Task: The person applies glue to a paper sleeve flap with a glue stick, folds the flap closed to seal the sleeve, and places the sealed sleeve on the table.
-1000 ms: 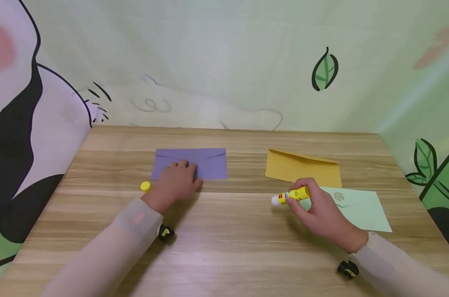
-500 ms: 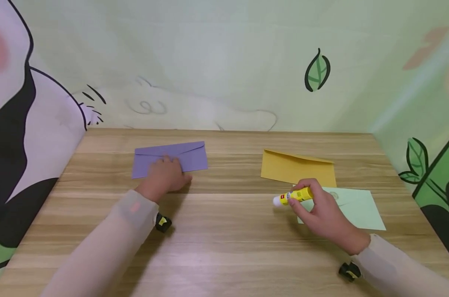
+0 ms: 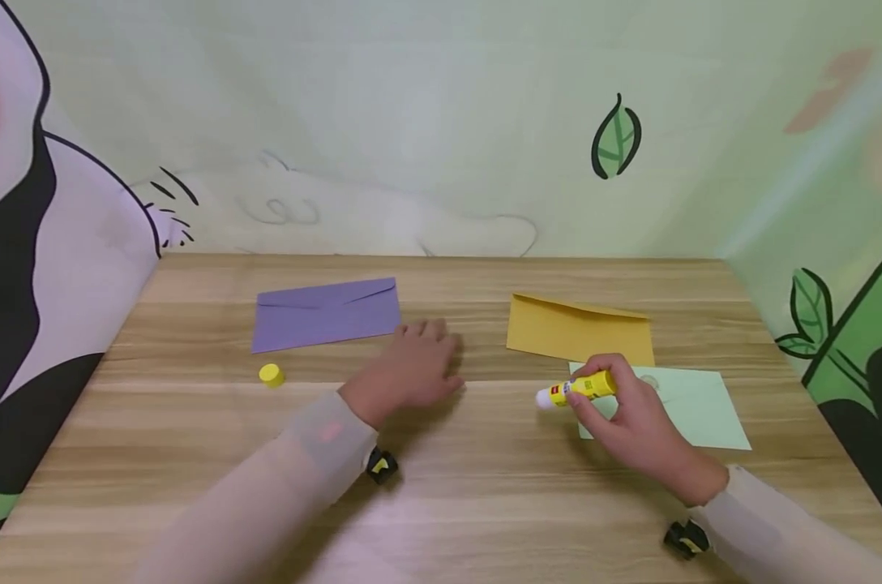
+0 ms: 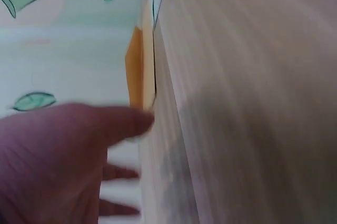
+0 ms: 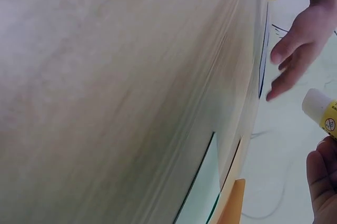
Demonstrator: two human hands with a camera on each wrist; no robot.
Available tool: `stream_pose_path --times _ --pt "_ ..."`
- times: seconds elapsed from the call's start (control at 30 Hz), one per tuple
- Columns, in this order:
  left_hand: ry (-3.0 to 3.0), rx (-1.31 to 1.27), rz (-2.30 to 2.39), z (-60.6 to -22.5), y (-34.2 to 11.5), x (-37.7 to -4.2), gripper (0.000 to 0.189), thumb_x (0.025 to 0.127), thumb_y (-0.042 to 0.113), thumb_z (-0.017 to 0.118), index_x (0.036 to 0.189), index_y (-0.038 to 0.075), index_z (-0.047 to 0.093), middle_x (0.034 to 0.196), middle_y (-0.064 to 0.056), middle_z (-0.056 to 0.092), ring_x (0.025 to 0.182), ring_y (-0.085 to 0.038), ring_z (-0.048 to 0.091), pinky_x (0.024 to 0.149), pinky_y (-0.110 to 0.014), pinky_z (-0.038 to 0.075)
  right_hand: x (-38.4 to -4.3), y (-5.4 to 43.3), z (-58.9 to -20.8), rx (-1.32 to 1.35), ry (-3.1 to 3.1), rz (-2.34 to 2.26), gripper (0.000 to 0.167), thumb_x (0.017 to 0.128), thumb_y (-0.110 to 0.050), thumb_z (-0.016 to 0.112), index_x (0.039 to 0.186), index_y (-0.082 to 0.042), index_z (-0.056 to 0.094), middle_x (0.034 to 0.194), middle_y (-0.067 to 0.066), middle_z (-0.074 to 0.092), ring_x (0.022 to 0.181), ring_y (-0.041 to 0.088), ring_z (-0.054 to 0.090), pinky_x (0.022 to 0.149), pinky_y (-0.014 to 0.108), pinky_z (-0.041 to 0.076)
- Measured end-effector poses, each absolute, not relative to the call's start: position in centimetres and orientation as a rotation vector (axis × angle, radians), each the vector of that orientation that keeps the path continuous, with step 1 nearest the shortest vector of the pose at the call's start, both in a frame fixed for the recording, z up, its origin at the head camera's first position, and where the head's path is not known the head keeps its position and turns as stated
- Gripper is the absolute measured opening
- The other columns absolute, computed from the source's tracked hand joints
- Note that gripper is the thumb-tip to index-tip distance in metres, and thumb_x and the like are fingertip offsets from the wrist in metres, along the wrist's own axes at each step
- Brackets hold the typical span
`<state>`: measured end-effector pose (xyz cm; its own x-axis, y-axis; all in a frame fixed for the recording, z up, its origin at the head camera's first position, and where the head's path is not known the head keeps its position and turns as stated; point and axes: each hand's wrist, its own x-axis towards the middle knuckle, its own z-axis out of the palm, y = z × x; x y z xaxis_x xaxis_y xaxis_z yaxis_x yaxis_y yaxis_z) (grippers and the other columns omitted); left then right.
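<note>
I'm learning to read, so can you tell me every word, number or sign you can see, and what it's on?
No word or number is clear enough to read.
Yellow glue stick: a red patch and small printing, too small or blurred to read.
Same glue stick, right wrist view: a round sign with a slash; what's inside is too small to tell.
Pale green envelope: a round mark, too faint to read.
</note>
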<state>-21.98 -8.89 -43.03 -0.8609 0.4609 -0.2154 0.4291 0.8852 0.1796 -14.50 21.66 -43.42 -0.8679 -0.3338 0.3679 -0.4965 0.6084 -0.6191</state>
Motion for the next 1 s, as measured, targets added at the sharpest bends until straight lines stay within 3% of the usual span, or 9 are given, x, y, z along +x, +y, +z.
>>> stream_pose_path --times 0.17,0.3,0.43,0.6,0.73,1.0 --pt "2.837 0.327 0.142 -43.7 -11.6 -23.2 0.078 0.099 0.055 0.051 0.153 0.001 0.034 0.151 -0.029 0.038 0.138 -0.049 0.037 0.113 -0.062 0.030 -14.3 21.7 -43.4 0.691 -2.623 1.091 0.037 0.087 -0.001 0.073 0.113 -0.007 0.047 0.101 0.002 0.070 0.082 0.007 0.058 0.058 0.027 0.052" --pt "2.771 0.313 0.186 -43.9 -13.1 -23.8 0.080 0.100 0.055 0.050 0.154 0.000 0.031 0.155 -0.030 0.031 0.139 -0.052 0.033 0.113 -0.060 0.033 -14.3 21.8 -43.3 0.669 -2.631 1.101 0.036 0.088 -0.001 0.073 0.113 -0.007 0.047 0.102 0.003 0.069 0.079 0.008 0.058 0.055 0.026 0.051" --pt "2.749 0.319 0.221 -43.8 -13.8 -23.9 0.080 0.101 0.054 0.049 0.155 -0.001 0.029 0.157 -0.031 0.025 0.141 -0.054 0.029 0.112 -0.062 0.033 -14.5 21.7 -43.2 0.677 -2.648 1.104 0.036 0.089 -0.003 0.072 0.114 -0.007 0.047 0.104 0.004 0.068 0.080 0.008 0.059 0.060 0.027 0.054" --pt "2.797 0.338 0.172 -44.1 -13.9 -23.8 0.078 0.101 0.053 0.049 0.153 -0.001 0.031 0.157 -0.031 0.027 0.140 -0.053 0.032 0.114 -0.061 0.032 -14.5 21.7 -43.2 0.662 -2.660 1.101 0.036 0.089 -0.004 0.072 0.114 -0.007 0.047 0.102 0.004 0.068 0.079 0.008 0.059 0.060 0.026 0.054" --pt "2.859 0.474 0.133 -44.5 -12.1 -23.4 0.076 0.099 0.054 0.050 0.153 0.003 0.033 0.158 -0.026 0.029 0.144 -0.048 0.030 0.117 -0.060 0.026 -14.5 21.9 -43.4 0.653 -2.666 1.096 0.036 0.089 -0.003 0.072 0.114 -0.007 0.046 0.101 0.004 0.068 0.081 0.008 0.059 0.063 0.027 0.055" --pt "2.763 0.985 0.201 -45.0 -5.1 -23.0 0.070 0.101 0.052 0.049 0.158 0.016 0.030 0.166 -0.008 0.022 0.152 -0.032 0.022 0.121 -0.054 0.021 -14.5 21.4 -43.5 0.673 -2.647 1.119 0.038 0.087 -0.002 0.074 0.114 -0.007 0.047 0.102 0.004 0.069 0.079 0.008 0.060 0.062 0.028 0.055"
